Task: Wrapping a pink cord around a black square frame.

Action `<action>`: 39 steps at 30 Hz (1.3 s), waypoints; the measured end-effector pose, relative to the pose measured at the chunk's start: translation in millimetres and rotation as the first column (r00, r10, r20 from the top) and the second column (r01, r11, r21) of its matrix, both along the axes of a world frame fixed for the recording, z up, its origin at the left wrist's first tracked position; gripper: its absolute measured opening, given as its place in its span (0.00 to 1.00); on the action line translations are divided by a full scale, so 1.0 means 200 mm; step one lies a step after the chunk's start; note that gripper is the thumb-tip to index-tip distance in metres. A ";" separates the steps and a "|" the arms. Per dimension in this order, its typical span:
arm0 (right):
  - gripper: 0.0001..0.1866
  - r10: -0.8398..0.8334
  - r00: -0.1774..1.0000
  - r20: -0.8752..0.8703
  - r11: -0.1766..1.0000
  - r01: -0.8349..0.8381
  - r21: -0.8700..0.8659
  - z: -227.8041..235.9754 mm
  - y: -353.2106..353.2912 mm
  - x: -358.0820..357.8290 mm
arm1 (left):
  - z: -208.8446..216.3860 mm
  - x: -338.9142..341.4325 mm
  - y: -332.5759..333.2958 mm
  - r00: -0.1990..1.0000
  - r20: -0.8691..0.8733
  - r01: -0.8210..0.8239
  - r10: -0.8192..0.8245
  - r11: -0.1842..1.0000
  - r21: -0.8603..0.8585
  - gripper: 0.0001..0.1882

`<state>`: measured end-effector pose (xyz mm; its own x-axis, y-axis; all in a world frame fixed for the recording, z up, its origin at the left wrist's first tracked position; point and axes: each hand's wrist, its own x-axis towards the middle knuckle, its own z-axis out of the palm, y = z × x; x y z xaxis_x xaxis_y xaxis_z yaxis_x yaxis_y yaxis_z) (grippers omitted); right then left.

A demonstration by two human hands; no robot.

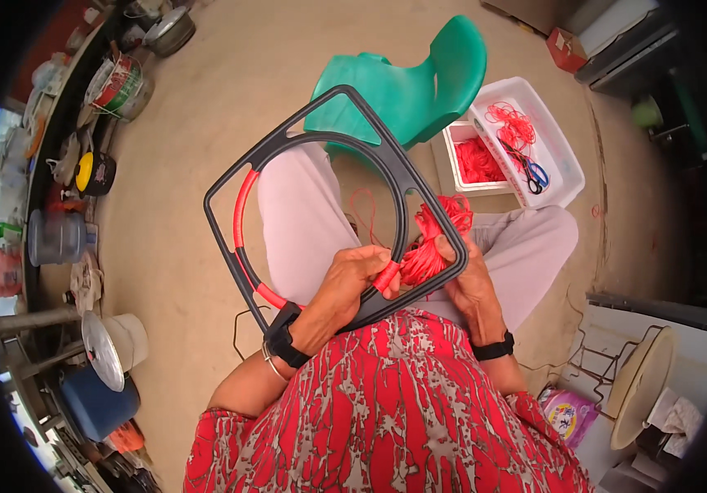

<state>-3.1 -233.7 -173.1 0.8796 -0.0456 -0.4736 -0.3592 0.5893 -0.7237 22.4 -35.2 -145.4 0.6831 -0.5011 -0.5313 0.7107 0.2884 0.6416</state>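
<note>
A black square frame (388,156) with a round ring inside it rests tilted over my lap. Red cord (241,214) is wound tightly round parts of the ring on its left side. My left hand (341,287) is closed on the ring's lower right, fingers at a short red-wrapped stretch (386,276). My right hand (475,286) grips a loose bundle of red cord (426,251) by the frame's right edge, its thumb near the outer bar. A thin loop of red cord (355,201) hangs inside the ring.
Ahead stands a green plastic chair (462,62). Right of it, a white basket (571,160) holds red cord and scissors (536,175), beside a white box (485,187) of red cord. Pots and buckets line the left; a wire stand (608,361) is at lower right.
</note>
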 end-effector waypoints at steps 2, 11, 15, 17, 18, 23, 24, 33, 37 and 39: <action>0.14 0.009 1.000 -0.029 0.997 -0.007 0.073 0.02 0.02 -0.04 | 0.00 -0.01 -0.01 1.000 0.027 -0.006 0.005 1.000 0.028 0.13; 0.29 -0.075 0.997 0.022 0.821 0.049 0.569 0.10 0.06 -0.15 | -0.02 -0.02 -0.03 0.998 0.062 -0.015 0.010 0.997 0.080 0.12; 0.27 -0.079 0.996 0.042 0.870 0.048 0.491 0.16 0.09 -0.19 | -0.05 -0.02 -0.05 0.998 0.067 -0.002 -0.004 0.995 0.104 0.11; 0.23 -0.063 0.993 0.103 0.954 0.029 0.299 0.19 0.10 -0.19 | -0.05 -0.02 -0.06 0.997 0.074 -0.002 -0.006 0.995 0.105 0.11; 0.23 -0.068 0.992 0.103 0.954 0.035 0.296 0.22 0.10 -0.17 | -0.05 -0.01 -0.07 0.997 0.078 0.001 -0.010 0.994 0.110 0.11; 0.19 -0.119 0.991 0.056 0.988 0.124 -0.095 0.22 0.08 -0.13 | -0.08 0.01 -0.12 0.996 0.086 0.021 -0.022 1.000 0.022 0.11; 0.18 -0.143 0.990 0.015 0.989 0.143 -0.029 0.20 0.08 -0.13 | -0.08 0.02 -0.12 0.998 0.054 0.030 -0.032 0.999 0.024 0.11; 0.15 -0.141 0.990 -0.013 0.859 0.116 -0.499 0.32 0.07 -0.20 | -0.07 0.04 -0.10 0.994 -0.088 0.066 -0.069 0.997 -0.037 0.15; 0.10 -0.091 0.990 -0.107 0.561 -0.038 -0.827 0.36 0.06 -0.23 | -0.09 0.04 -0.11 0.993 -0.083 0.080 -0.081 0.997 -0.007 0.14; 0.08 -0.066 0.979 -0.193 0.400 -0.151 -0.904 0.38 0.06 -0.25 | -0.09 0.04 -0.10 0.995 -0.067 0.071 -0.072 0.997 -0.026 0.12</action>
<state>-53.4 -221.0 -98.0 0.8031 -0.5093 -0.3092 -0.5397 -0.4020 -0.7397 30.1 -55.7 -162.9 0.6078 -0.5600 -0.5630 0.7718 0.2496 0.5848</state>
